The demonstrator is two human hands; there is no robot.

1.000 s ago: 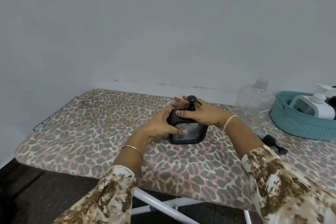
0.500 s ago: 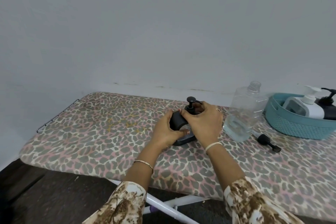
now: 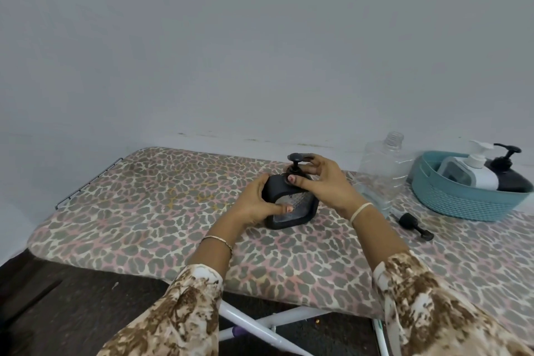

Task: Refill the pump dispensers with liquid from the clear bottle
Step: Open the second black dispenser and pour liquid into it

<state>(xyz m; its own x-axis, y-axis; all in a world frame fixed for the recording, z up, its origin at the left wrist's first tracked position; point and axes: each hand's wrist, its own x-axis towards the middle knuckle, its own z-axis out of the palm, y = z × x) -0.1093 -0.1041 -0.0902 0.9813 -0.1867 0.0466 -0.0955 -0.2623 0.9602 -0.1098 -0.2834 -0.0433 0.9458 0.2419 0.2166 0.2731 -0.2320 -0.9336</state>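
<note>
The right hand (image 3: 326,182) has moved off the front of the dispenser (image 3: 300,208) to its right side, so the clear window of the dispenser, which was covered half a second ago, shows again. The dispenser itself stands on the same place on the board (image 3: 144,196) as before. Now the right thumb and curled fingers pinch the pump (image 3: 296,157) at its collar and head. The left hand (image 3: 254,202) grips the dispenser from the left, with the thumb laid across the front window. The near edge of the board is well in front of the dispenser, and the far edge, against the wall, is close behind it. Left of the dispenser a long stretch of bare cover runs to the rounded end of the board. Right of the dispenser there is less room. The clear bottle (image 3: 381,170) stands upright with an open neck just behind the right wrist. A loose pump (image 3: 413,224) lies right of the dispenser, near the right forearm. Further right is the basket (image 3: 462,205), which holds a white dispenser (image 3: 474,173) and a second black one (image 3: 511,176).
</note>
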